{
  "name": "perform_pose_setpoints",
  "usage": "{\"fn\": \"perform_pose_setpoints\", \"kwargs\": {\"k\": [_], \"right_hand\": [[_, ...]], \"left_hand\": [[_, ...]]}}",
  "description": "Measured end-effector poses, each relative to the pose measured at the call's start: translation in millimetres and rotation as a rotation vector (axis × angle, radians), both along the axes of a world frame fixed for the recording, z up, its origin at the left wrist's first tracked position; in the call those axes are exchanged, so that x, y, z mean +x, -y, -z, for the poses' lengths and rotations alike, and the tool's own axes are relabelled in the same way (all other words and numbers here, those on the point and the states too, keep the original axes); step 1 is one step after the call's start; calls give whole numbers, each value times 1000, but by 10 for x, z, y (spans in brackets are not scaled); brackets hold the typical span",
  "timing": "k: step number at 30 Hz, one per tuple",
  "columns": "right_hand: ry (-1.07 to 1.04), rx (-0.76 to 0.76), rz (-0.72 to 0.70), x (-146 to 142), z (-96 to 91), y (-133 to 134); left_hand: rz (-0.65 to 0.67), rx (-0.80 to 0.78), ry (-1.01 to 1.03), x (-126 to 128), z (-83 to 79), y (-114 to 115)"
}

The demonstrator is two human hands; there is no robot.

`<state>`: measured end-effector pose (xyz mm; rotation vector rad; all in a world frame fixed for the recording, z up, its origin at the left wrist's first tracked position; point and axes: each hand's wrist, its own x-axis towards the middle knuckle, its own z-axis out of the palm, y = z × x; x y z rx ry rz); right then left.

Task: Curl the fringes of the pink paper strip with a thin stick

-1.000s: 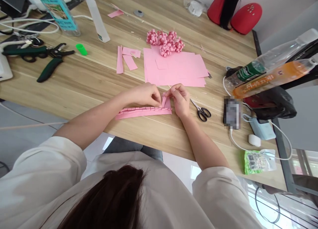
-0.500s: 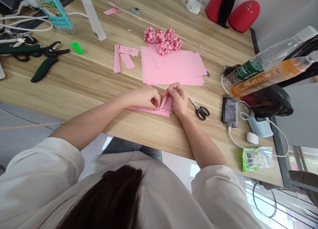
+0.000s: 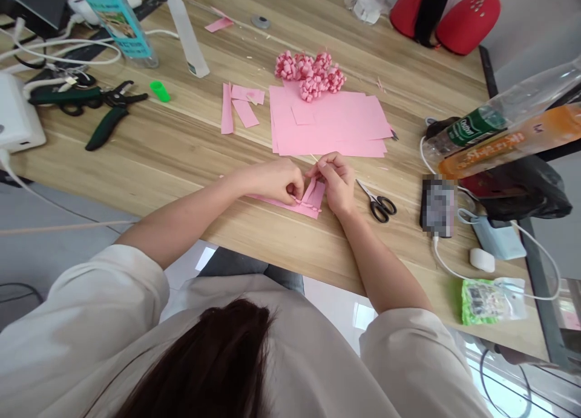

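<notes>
Where fingers (image 3: 296,187) pinch, pink paper strip (image 3: 316,199), ridged lengthwise

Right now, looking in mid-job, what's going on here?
At a tabletop, a person's left hand touches a pink paper strip while the right hand pinches a narrow pink piece at the strip's right end. Scissors lie beside that hand. Beyond, curled pink clusters sit at the far edge of flat pink sheets.

Desk (image 3: 195,158) brightly, evenly lit | shadows soft and faint | floor (image 3: 338,300) marked by white glare patches | orange bottle (image 3: 512,141) stretched toward right edge | phone (image 3: 438,206) obscured by pixel blocks | folds in pink paper (image 3: 319,197) softened
</notes>
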<state>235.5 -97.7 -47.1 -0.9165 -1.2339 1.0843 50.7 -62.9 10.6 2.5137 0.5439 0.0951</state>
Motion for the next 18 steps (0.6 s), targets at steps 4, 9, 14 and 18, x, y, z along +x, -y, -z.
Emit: {"fn": "perform_pose_setpoints", "kwargs": {"k": [4,9,14,18], "right_hand": [[3,-6,3,0,27,-4],[5,33,-8,2,53,4],[32,81,46,-7,55,-4],[73,101,53,-7,57,-37]], "left_hand": [[28,126,50,-2,0,20],[49,316,28,-5,12,50],[7,408,-24,25,8,104],[2,327,10,39,30,109]]}}
